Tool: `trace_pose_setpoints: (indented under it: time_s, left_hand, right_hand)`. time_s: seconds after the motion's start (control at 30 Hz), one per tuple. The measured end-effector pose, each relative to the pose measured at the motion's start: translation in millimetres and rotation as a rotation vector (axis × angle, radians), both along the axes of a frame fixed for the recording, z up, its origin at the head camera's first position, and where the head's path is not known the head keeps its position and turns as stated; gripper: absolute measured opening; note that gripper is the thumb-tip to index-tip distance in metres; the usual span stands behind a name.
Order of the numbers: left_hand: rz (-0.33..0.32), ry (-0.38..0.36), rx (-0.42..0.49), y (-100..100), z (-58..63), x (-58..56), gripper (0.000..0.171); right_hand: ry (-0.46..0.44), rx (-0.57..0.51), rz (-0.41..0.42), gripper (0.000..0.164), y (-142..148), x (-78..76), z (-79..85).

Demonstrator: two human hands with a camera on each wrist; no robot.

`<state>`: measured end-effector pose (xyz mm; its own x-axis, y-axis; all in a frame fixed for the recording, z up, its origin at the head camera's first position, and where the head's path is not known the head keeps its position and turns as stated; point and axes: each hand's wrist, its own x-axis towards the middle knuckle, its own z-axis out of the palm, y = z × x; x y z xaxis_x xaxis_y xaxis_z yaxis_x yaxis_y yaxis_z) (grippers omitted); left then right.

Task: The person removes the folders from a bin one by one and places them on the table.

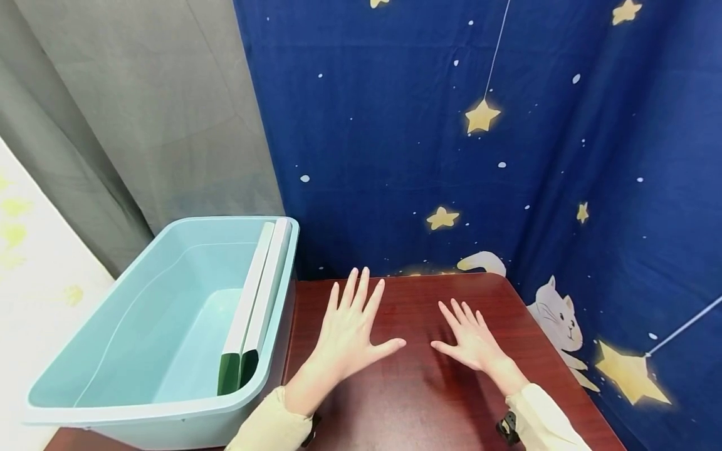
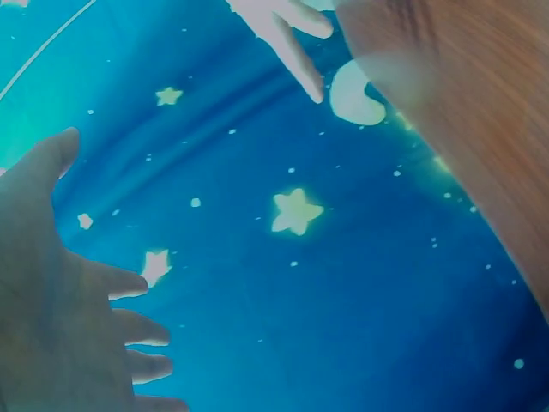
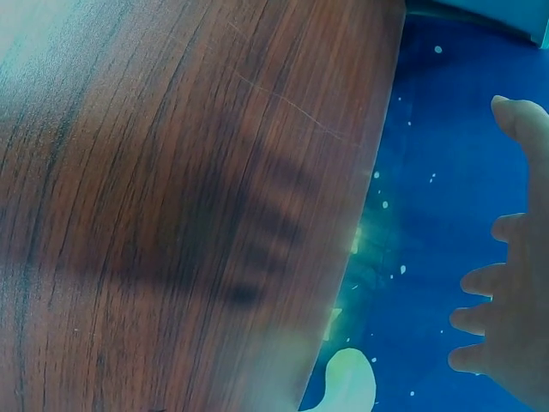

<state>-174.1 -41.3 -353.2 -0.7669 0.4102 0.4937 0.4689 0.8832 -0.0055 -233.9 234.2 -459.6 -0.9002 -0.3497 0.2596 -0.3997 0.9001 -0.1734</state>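
Observation:
Fingers spread, my left hand is held over the brown wooden table, to the right of the blue bin. My right hand hovers over the table's right part, its fingers spread too, with a shadow below it. Both hands hold nothing. The left wrist view has the left hand against the blue curtain, with fingers of the other hand at the top. In the right wrist view the right hand is at the right edge, and a hand's shadow falls on the wood.
On the left stands a light blue plastic bin. Two long white-topped things with green ends, one of them this white bar, stand along its right inner wall. Behind the table hang a blue star-patterned curtain and a grey curtain.

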Motion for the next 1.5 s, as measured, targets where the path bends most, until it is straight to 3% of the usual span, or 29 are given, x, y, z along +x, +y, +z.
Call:
trace_pose_setpoints:
  time_s: [0.33, 0.57, 0.77, 0.93, 1.1, 1.2, 1.3, 1.5]
  left_hand:
    - [0.062, 0.033, 0.046, -23.2, 18.4, 19.3, 0.093]
    - [0.138, 0.037, 0.07, -52.6, 32.9, 38.4, 0.097]
    - [0.143, 0.081, 0.105, -82.6, 38.4, 54.4, 0.093]
    - [0.167, 0.08, 0.104, -108.1, 31.4, 63.7, 0.092]
    - [0.256, -0.014, 0.098, -133.0, 20.4, 74.9, 0.095]
    - [0.327, -0.102, 0.084, -146.1, 10.4, 82.0, 0.097]
    - [0.374, -0.142, 0.08, -157.3, -0.7, 86.8, 0.098]
    - [0.375, -0.083, 0.12, -177.9, -19.1, 91.4, 0.095]
  right_hand:
    - [-0.007, 0.021, -0.015, 0.083, 2.5, -0.2, -0.4]
    - [-0.003, 0.02, -0.012, 0.082, 2.6, -1.2, -1.4]
    - [-0.001, 0.021, -0.011, 0.082, 0.3, -2.2, -2.6]
    - [-0.003, 0.013, -0.008, 0.082, 0.1, -2.0, -5.0]
    - [-0.013, 0.009, -0.004, 0.082, -0.6, -2.7, -7.8]
    - [-0.008, 0.008, -0.003, 0.082, -0.9, -2.8, -9.4]
    - [-0.011, 0.009, -0.004, 0.082, -1.2, -2.4, -10.9]
    - [-0.007, 0.013, -0.004, 0.083, -2.9, -3.7, -11.9]
